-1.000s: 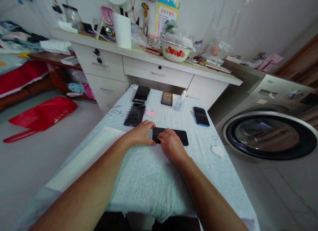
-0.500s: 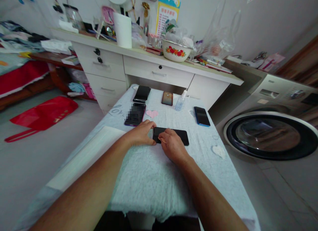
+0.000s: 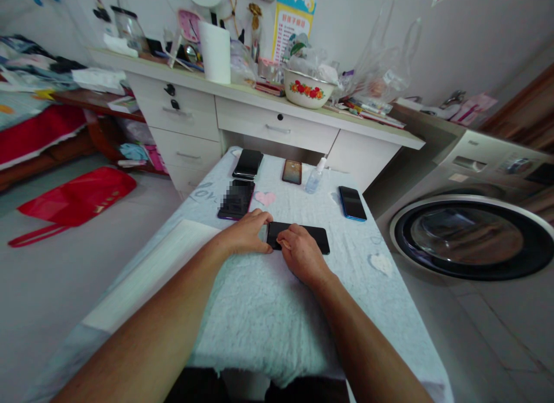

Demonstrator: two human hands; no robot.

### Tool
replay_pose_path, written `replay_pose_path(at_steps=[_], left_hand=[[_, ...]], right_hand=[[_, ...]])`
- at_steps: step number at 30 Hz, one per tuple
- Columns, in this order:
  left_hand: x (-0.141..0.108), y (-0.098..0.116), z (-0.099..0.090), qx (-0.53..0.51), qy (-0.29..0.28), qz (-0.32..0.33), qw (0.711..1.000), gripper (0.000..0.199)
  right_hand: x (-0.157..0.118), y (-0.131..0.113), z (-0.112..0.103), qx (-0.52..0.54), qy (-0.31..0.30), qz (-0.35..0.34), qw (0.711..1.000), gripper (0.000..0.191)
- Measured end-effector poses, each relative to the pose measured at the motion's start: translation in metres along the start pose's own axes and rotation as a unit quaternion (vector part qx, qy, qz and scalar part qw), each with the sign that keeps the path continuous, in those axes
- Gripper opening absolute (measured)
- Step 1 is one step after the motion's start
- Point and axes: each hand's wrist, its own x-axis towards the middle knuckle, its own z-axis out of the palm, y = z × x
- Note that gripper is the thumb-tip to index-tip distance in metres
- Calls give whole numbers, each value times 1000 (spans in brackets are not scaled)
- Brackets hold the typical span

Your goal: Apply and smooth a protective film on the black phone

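Gripping a flat black rectangular phone at its left short end, the left hand is spreading thumb and forefinger to the corners. The right hand is curling over the phone's middle, fingers bunching; cannot tell if they're pinching anything. Phone is lying flat on the pale blue fabric tablecloth, long axis running left-right, right end angling slightly toward the person. Cloth is showing grey lettering, roughly "LOV", rest unclear. Beyond, a clear plastic spray bottle is standing near a small brown rectangular phone. Blue-and-yellow paper poster is carrying a red Chinese heading; smaller lines are blurring.
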Motion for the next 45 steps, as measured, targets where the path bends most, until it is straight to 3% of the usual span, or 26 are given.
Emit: replay_pose_path(at_steps=[45], left_hand=[[0, -2, 1, 1, 2, 2, 1000, 60]], right_hand=[[-1, 6, 2, -25, 21, 11, 999, 19]])
